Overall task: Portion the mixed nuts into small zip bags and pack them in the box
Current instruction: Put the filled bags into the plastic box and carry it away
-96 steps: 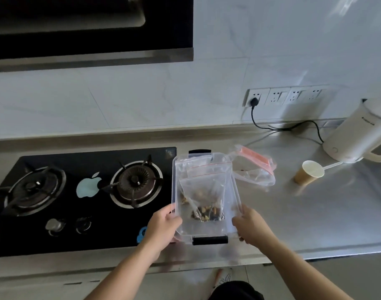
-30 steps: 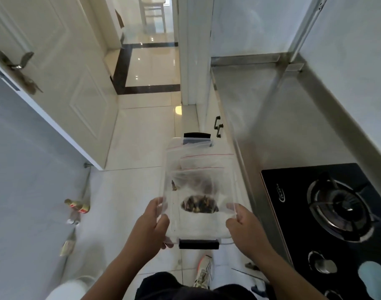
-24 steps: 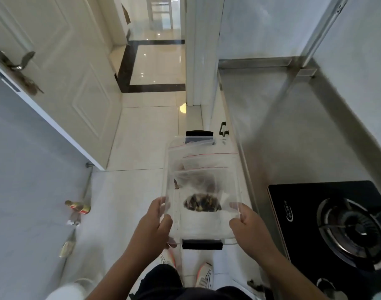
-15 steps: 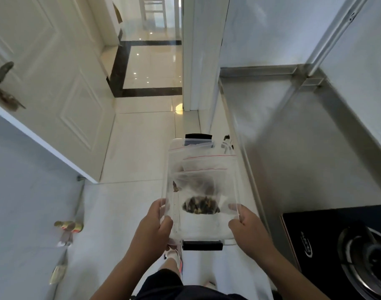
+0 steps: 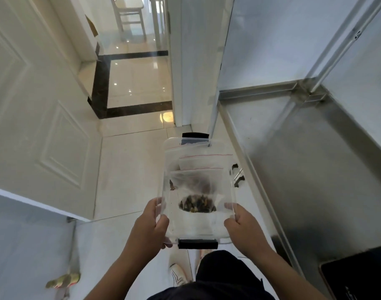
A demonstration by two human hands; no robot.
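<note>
Head view: clear box (image 5: 198, 224) held in the air above the floor (image 5: 129, 169), left of the desk (image 5: 293, 161) edge. Long axis points away from the person. Left hand (image 5: 149, 229) and right hand (image 5: 244, 227) grip its 2 long sides. Zip bags (image 5: 198, 187) with nuts (image 5: 197, 205) lie inside.
</note>
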